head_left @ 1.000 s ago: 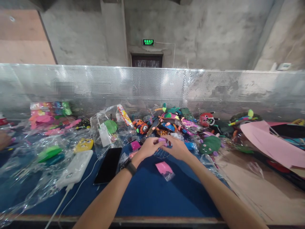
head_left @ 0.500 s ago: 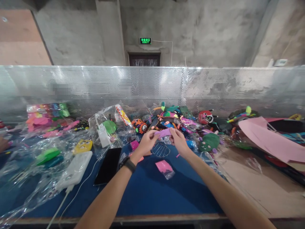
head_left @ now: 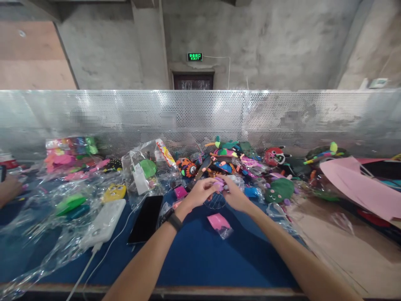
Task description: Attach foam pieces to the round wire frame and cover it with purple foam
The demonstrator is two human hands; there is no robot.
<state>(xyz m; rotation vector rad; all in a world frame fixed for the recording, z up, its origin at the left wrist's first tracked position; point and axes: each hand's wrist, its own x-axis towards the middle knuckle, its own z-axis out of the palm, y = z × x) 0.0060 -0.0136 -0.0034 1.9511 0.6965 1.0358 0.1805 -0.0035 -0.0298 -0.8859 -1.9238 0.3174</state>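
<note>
Both hands are together above the middle of the blue table point(head_left: 200, 255). A lump of purple modelling clay point(head_left: 219, 184) is bunched between them. My left hand point(head_left: 203, 193), below a dark wristband, has its fingers closed on the clay's left side. My right hand point(head_left: 234, 194) grips it from the right, its fingers bent over the top. Under the hands, a round wire frame point(head_left: 216, 205) is partly hidden. Closer to me lies a pink clay packet point(head_left: 218, 221) in clear plastic.
A black phone point(head_left: 145, 219) and a white power bank point(head_left: 105, 221) with a cable lie left. Colourful clay figures point(head_left: 225, 161) are heaped behind the hands. Pink sheets point(head_left: 354, 184) stand right. Another person's hand point(head_left: 9, 190) shows at the left edge.
The purple clay was a stretched strip between my hands; now it is folded into a compact lump. My hands have come closer together. The view has shifted slightly.
</note>
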